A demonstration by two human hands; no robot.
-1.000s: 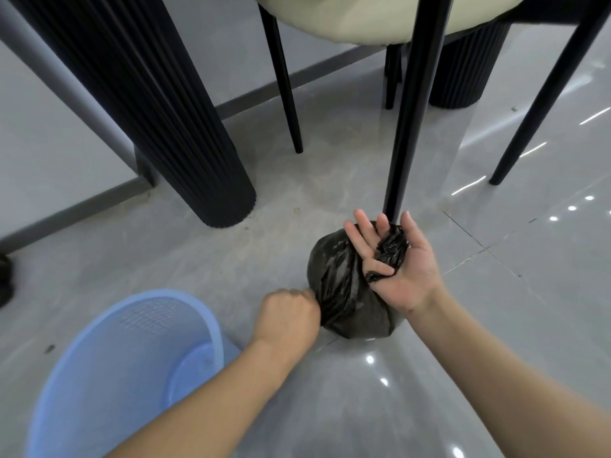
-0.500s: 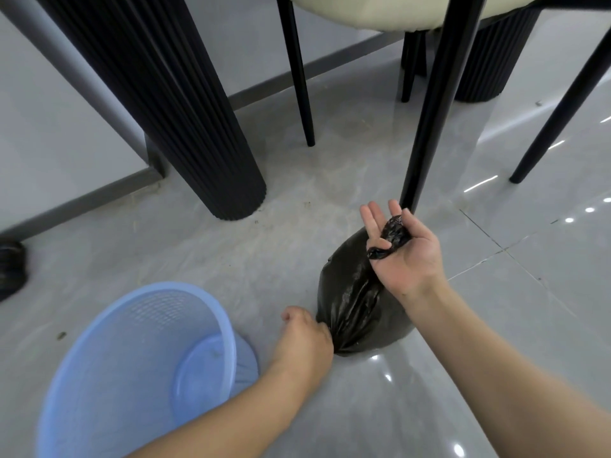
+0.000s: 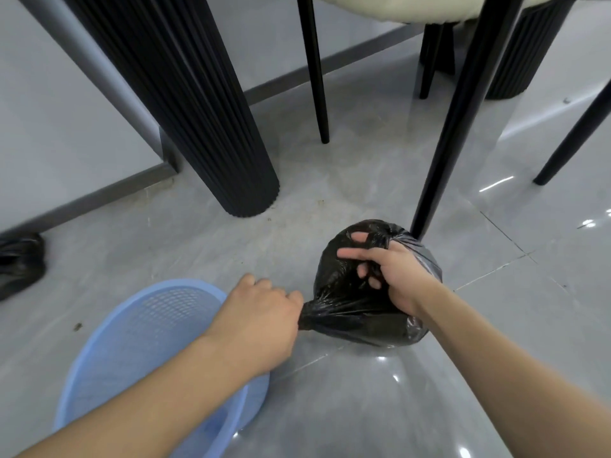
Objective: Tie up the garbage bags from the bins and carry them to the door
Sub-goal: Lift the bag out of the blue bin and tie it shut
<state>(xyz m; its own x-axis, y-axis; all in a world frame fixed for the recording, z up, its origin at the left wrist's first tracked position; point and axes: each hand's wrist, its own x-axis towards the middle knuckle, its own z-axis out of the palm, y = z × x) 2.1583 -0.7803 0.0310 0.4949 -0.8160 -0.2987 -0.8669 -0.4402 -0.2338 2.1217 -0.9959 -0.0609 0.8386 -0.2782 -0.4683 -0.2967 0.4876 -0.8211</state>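
Where the grey baseboard meets the floor at the far left edge, a second black bag (image 3: 20, 262) sits, partly cut off by the frame. Next comes the blue mesh bin (image 3: 109, 352), lying on the glossy grey tile floor (image 3: 330, 180) with its open mouth toward the camera; the left forearm crosses over its rim. Behind it a fluted black column (image 3: 205, 120) slants down to the floor. The left hand (image 3: 261, 322) is closed in a fist, its fingers (image 3: 264, 285) curled tight round a twisted tail of the black garbage bag (image 3: 334, 292), which is pulled taut toward the left. The bag itself rests on the floor just right of the bin, near the foot of a thin black chair leg (image 3: 463, 107). The right hand (image 3: 393, 276) lies on top of the bag, its fingers (image 3: 350, 252) partly spread and hooked into the plastic, with another gathered strand of the bag running between thumb and forefinger. Above, a cream chair seat (image 3: 396, 8) shows at the top edge, with another fluted black base (image 3: 519, 57) standing farther right.
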